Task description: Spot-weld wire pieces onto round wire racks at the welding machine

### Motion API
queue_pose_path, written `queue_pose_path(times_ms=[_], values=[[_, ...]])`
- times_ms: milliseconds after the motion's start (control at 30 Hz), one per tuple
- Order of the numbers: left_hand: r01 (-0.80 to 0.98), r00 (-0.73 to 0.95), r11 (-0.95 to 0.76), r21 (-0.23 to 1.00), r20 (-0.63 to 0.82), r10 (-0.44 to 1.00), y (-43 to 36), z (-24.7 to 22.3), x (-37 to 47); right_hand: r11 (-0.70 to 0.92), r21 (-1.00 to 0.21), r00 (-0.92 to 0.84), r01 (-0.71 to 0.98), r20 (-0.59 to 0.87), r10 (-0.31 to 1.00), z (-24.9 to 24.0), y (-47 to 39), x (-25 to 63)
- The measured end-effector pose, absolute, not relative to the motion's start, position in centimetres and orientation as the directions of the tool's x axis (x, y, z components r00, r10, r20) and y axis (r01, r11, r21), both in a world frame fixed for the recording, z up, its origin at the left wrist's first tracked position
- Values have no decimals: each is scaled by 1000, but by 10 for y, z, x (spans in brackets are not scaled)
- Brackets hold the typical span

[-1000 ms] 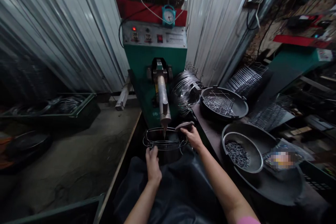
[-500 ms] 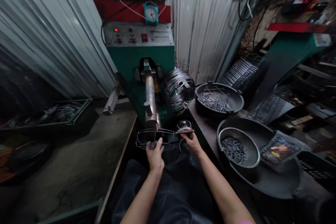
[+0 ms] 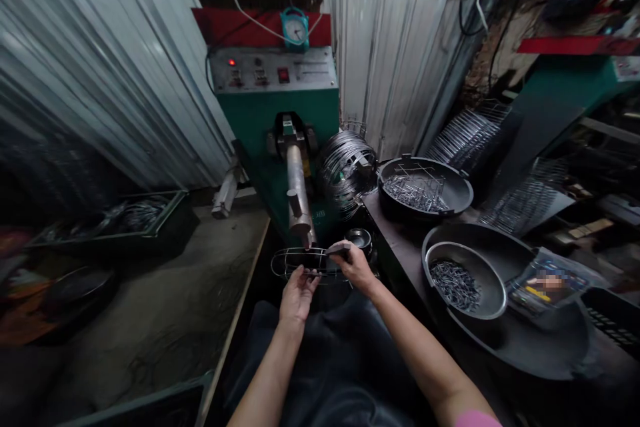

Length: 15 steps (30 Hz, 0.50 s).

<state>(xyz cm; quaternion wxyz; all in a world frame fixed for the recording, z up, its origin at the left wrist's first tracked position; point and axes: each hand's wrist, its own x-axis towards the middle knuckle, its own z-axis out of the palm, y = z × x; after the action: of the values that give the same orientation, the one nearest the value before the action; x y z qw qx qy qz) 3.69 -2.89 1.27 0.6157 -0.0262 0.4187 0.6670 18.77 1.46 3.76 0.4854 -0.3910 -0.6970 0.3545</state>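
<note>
Left hand (image 3: 297, 297) is at the near side of the wire frame (image 3: 295, 251), fingertips against it; can't tell if they're closed on a wire. Right hand (image 3: 357, 270) is clamped on a flat grey block (image 3: 339, 250) by the frame's right end. Frame sits just under the tip of the metal rod (image 3: 296, 180) on the green machine (image 3: 280, 107).

Risks: loose left support could let the frame tilt or slip off line; fingers this near the rod tip could get pinched; the block could snag thin wires if the right wrist turns.

Hard to see: frame's underside is dark, its right end covered; rod-to-frame contact unclear. Small bowl (image 3: 359, 233) partly blocked, pink sleeve (image 3: 477, 419) cut off.
</note>
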Motion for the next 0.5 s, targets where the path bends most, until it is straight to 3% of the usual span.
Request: queue_pose_path(times_ms=[100,500], values=[[-863,-230,97,495,-557,798,-28,12,29,448,-850,-218,278,398,891,41,20,176],[-890,-198,112,441,-596,779,-15,20,14,341,-895,-155,289,308,939,51,34,154]])
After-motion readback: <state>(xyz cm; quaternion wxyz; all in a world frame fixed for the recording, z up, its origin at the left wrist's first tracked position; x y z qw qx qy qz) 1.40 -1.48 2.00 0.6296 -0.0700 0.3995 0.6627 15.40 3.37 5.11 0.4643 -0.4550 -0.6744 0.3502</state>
